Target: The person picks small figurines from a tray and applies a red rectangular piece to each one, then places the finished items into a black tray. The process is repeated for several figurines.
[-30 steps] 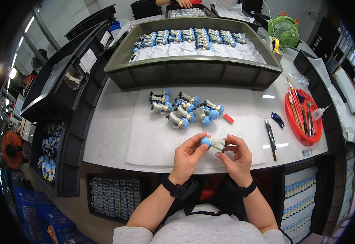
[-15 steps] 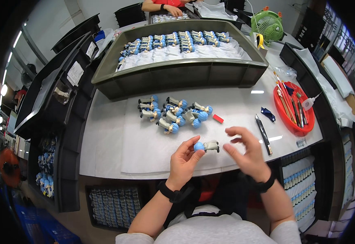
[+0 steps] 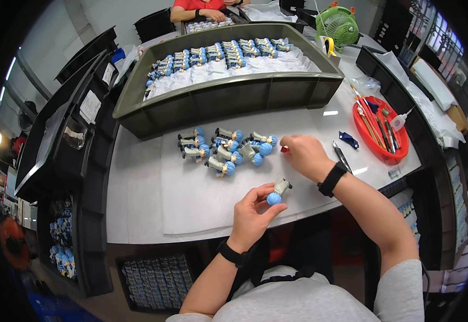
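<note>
A small doll figurine point(image 3: 282, 187) with blue hair and a pale grey body is pinched by its head in my left hand point(image 3: 252, 217), its dark feet pointing away up and to the right. Further off, my right hand point(image 3: 308, 156) has its fingers closed on a small red block point(image 3: 285, 149), mostly covered by the fingertips. Left of that hand, several similar blue-haired figurines point(image 3: 223, 154) lie in a loose cluster on the white sheet point(image 3: 191, 198).
A large grey-green tray point(image 3: 228, 94) with rows of figurines on white cloth stands behind. At right are a red dish point(image 3: 358, 126) of brushes and tools, a black pen-like tool point(image 3: 341, 155) and a green fan point(image 3: 338, 26). A person in red works beyond; dark crates line the left.
My right hand has reached forward and left and taken hold of the red block. The figurine in my left hand has turned, its feet now pointing up and right. The view has shifted slightly.
</note>
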Tool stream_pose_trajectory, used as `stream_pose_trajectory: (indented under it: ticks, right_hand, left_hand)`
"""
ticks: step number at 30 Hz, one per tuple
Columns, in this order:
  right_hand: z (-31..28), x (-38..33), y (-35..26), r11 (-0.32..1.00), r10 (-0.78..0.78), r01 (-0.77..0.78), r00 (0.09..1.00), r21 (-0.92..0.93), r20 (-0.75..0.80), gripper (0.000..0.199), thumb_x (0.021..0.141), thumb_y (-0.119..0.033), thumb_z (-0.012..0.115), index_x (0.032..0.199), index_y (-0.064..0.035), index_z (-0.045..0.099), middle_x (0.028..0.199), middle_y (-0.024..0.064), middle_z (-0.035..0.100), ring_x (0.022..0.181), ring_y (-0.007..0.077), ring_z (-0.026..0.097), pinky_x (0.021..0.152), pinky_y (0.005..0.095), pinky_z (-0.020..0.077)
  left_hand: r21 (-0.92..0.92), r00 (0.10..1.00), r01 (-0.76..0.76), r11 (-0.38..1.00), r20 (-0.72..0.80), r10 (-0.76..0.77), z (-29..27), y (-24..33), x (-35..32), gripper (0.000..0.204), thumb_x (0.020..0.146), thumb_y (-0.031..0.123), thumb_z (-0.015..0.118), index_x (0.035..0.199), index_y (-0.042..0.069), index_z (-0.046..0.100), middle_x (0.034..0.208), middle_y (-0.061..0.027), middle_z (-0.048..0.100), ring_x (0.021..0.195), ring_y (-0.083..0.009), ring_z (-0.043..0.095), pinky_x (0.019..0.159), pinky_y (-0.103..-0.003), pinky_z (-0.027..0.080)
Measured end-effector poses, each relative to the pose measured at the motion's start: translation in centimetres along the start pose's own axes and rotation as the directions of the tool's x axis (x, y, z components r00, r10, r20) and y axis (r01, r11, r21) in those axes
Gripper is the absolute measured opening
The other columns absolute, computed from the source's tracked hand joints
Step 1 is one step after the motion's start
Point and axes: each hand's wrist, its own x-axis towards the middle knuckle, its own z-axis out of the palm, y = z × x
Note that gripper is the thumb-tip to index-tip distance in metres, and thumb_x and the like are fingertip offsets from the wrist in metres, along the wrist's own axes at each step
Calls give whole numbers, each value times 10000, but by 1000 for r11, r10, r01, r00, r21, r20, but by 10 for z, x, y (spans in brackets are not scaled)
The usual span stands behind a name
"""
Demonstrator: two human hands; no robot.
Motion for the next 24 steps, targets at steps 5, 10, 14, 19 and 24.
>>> stream_pose_trajectory:
  ticks: [5,10,14,19,24]
  right_hand:
    - [-24,-38,-23,733,244,-122,965,669,-92,206,770,-26,708,967,12,665,762,89,652,662,137,636,608,255,520]
    - [-15,-91,-47,207,391,-277,902,938,180,241,849,-109,713,1028,30,631,799,38,647,673,78,616,545,198,485]
    - [10,-106,-60,56,533,-143,841,988,91,155,869,-64,684,987,24,639,879,76,682,736,108,643,592,211,518]
    - [24,-108,-65,116,562,-135,826,984,47,145,874,-53,672,978,44,639,903,81,674,774,101,627,660,228,538]
    - [18,-107,-64,116,581,-216,807,970,110,149,870,-40,674,983,46,632,920,85,672,807,110,632,682,237,545]
  left_hand:
    - [63,1000,-23,998,9,23,-1,4,-2,380,751,32,786,1081,-36,611,1203,-166,608,969,-150,632,871,-290,535]
    - [100,999,-14,995,46,10,-4,6,-4,371,748,0,775,1077,-26,605,1233,-185,589,1032,-178,619,887,-301,524]
    - [136,997,-15,991,74,5,0,5,-2,374,743,-17,774,1077,-28,605,1240,-194,582,1057,-192,615,887,-307,527]
    - [167,998,-66,984,19,64,2,5,-2,364,724,73,812,1028,-41,649,1175,-187,633,926,-183,666,802,-298,558]
    - [207,997,-77,975,14,76,1,1,-2,369,706,96,826,1013,-23,661,1167,-185,645,827,-167,670,729,-287,553]
